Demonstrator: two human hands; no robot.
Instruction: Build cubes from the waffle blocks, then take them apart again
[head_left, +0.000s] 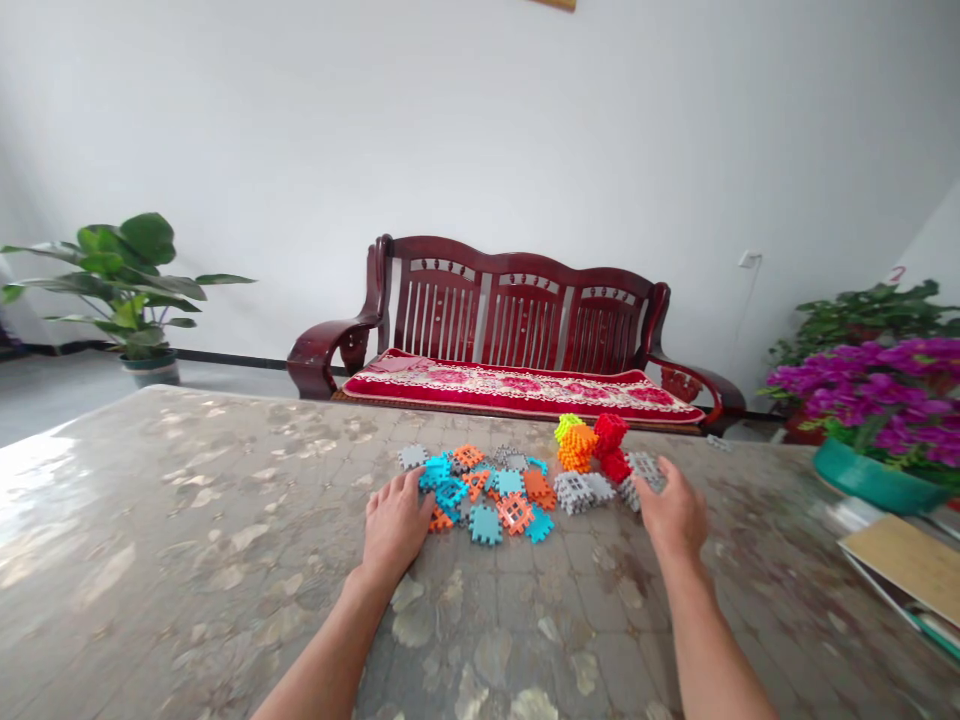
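Loose plastic puzzle-like tiles lie in a pile mid-table, among them a teal tile point(485, 524), an orange tile point(514, 513) and blue tiles point(451, 493). My left hand point(396, 518) rests at the pile's left edge, its fingers apart and touching the blue tiles. Right of the pile stand gray tiles point(574, 492), with orange point(577, 447), yellow-green point(567, 427) and red point(612, 432) stacks behind. My right hand point(673, 507) is at another gray stack point(643, 470), thumb and fingers around its right side.
The patterned table point(247, 560) spans the foreground. A teal planter point(874, 475) with purple flowers and a brown notebook point(907, 560) are at the right. Beyond the table stands a wooden bench point(525, 310); a potted plant point(150, 365) is at the left.
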